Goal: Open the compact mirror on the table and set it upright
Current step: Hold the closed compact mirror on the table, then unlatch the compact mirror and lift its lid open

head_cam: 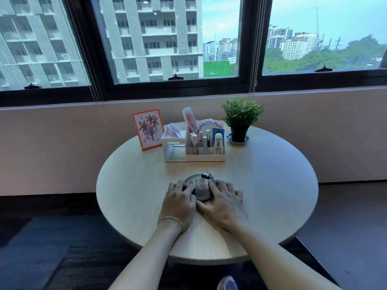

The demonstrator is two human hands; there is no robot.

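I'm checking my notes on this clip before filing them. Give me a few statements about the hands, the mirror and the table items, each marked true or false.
1. Both hands rest on the round dark grey compact mirror. True.
2. The compact mirror stands open and upright. False: it lies flat on the round light wooden table, apparently closed.
3. A thin gold bracelet is on the left hand's wrist. True.
4. The small green potted plant stands left of the white cosmetics organiser. False: it stands to its right.
5. The right hand holds a comb. False: its fingers lie on the mirror.
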